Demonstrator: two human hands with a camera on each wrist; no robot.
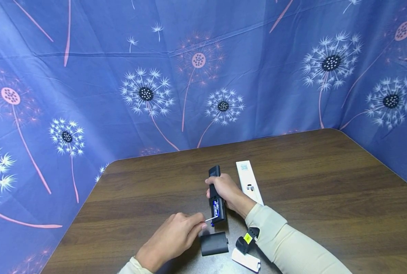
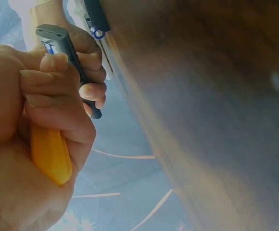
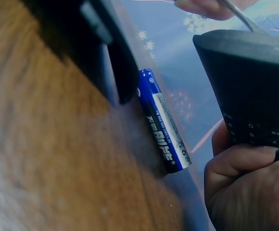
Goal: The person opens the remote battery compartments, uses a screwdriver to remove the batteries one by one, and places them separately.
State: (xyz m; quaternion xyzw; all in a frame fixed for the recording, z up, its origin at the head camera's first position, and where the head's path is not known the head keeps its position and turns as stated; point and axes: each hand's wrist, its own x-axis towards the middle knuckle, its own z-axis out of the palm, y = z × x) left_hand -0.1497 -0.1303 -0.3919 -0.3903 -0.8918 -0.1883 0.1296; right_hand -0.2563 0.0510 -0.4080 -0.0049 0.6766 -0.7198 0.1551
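My right hand (image 1: pixel 228 188) grips a black remote control (image 1: pixel 214 172), its back up and its battery bay uncovered. A blue battery (image 1: pixel 216 207) lies in that bay. In my left hand (image 1: pixel 176 234) is a screwdriver with a yellow handle (image 2: pixel 52 154), the handle inside the curled fingers. Its thin metal shaft (image 1: pixel 210 219) reaches over the bay's near end, the tip at the battery. Below the remote, a loose blue battery (image 3: pixel 161 125) lies on the table, mostly hidden in the head view. A black battery cover (image 1: pixel 214 243) with a small tab lies in front of the remote.
A long white remote-like piece (image 1: pixel 247 176) lies beyond my right wrist, partly covered by the arm. Near the front lies a small white cover (image 1: pixel 245 260), below a black strap with a yellow label (image 1: pixel 248 238). A blue dandelion-print cloth (image 1: pixel 275 95) hangs behind the brown table (image 1: pixel 326 171).
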